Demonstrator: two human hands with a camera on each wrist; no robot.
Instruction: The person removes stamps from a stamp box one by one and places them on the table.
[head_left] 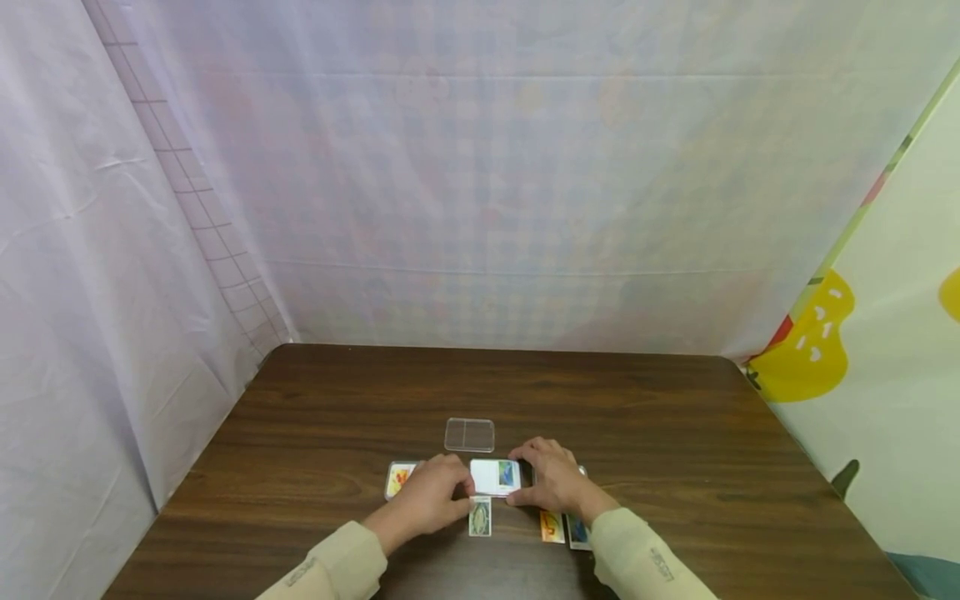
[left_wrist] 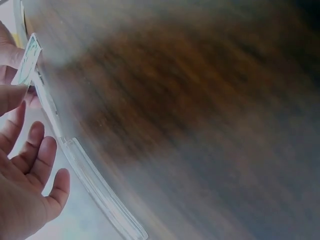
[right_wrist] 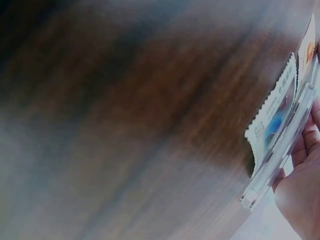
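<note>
The case point(head_left: 484, 477) lies flat on the table point(head_left: 375, 392) between my hands, and one careless nudge on its edge could skew the blue stamp point(head_left: 507, 475) at its right end, while a clumsy thumb could crease the green stamp point(head_left: 481, 518) just in front. My right hand point(head_left: 551, 475) holds that end, thumb near, fingers far; my left hand point(head_left: 437, 493) has its thumb at the green stamp's corner, though whether it's pinching, I can't tell.
</note>
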